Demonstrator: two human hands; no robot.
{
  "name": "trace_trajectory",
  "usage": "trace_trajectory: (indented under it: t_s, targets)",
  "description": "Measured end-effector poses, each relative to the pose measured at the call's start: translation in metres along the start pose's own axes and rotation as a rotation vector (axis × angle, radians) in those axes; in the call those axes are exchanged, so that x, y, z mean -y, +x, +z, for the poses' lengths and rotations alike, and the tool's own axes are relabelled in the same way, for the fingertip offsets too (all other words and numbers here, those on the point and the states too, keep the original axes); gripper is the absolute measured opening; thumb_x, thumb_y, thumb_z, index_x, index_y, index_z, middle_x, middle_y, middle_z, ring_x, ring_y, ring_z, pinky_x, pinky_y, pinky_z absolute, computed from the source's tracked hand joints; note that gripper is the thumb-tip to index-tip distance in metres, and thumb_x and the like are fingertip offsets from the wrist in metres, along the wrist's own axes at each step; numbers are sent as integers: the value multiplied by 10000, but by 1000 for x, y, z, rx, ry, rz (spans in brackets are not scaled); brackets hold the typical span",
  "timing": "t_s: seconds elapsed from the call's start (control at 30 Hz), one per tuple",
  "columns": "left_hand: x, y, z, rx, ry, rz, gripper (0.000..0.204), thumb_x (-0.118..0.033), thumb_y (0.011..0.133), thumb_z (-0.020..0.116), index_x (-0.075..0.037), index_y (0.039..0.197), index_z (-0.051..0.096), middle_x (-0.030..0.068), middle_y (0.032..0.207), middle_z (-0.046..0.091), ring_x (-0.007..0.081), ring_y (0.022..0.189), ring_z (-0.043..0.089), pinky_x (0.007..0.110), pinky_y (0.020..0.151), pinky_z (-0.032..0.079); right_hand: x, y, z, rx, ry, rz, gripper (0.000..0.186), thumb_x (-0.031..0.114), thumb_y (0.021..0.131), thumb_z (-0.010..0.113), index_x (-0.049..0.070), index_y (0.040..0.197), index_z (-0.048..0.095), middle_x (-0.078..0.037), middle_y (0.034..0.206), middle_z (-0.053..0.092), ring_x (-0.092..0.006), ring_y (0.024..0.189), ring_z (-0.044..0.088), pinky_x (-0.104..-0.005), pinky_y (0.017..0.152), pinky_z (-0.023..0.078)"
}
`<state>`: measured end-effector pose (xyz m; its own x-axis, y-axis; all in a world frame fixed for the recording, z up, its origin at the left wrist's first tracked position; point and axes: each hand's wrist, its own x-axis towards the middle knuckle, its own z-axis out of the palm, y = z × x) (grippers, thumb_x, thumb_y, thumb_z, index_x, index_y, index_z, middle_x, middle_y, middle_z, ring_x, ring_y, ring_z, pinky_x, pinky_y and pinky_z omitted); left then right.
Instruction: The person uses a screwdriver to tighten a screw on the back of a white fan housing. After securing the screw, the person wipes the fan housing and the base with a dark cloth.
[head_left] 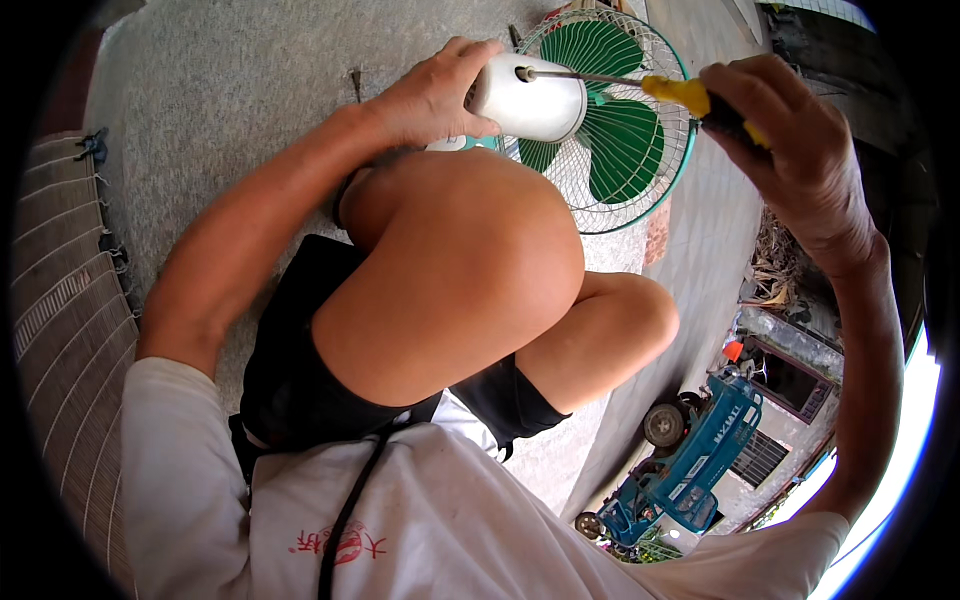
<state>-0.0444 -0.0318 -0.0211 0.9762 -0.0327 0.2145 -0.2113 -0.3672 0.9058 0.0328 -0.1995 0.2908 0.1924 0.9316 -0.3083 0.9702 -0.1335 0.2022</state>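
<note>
A fan with green blades (625, 150) inside a round wire guard is in front of me, past my raised knee. My left hand (440, 95) is wrapped round the rear of its white motor housing (555, 100). In my right hand (785, 140) is a screwdriver (675, 92) with a yellow and black handle, its fingers closed round the grip. The long shaft runs leftward, and its tip is in a dark hole in the side of the housing. What the tip touches inside is hidden.
Grey concrete floor (220, 110) spreads under the fan. A woven mat (70, 300) lies along the left edge. Outside at the lower right stands a blue three-wheeled vehicle (680, 470) before a building. A small dark screw-like piece (355, 85) is on the floor beyond my left forearm.
</note>
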Motion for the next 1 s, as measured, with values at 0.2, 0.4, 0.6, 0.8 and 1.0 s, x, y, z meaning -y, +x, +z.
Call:
trace_trajectory:
  t_s: [0.2,0.4,0.6,0.8,1.0]
  targets:
    - [0,0,1,18,9,47,906,-230,714,823,-51,1458,338,190,1339,438,342,1216,510,394,1029,447,-9,-1,7,-6,191,319,361,75,795,781,67,1119,620,-92,1009,671,-201,846,704,-261,733,566]
    - [6,0,0,7,34,59,913,-235,707,828,-51,1455,338,201,1357,426,353,1238,495,405,1046,432,45,41,-27,81,170,656,366,126,763,785,-29,1068,653,-144,863,707,-187,750,687,-286,698,537]
    - [-4,9,0,51,33,-8,942,-249,704,838,-33,1464,324,223,1391,403,377,1272,475,404,1050,437,16,23,-19,-4,-88,-29,338,128,775,791,-4,1053,650,-126,856,674,-200,719,676,-289,637,537]
    - [-1,4,-4,53,29,-6,940,-258,699,838,-21,1457,333,231,1412,392,382,1275,476,397,1056,437,0,14,-2,-35,-98,-158,375,113,757,813,43,1078,633,-66,787,592,-183,629,630,-311,536,507]
    - [4,1,0,-6,21,58,901,-217,673,840,-48,1424,372,176,1295,474,339,1202,511,396,1031,438,-7,1,9,-59,113,97,360,103,777,813,37,1101,671,-62,854,673,-143,696,669,-244,599,535]
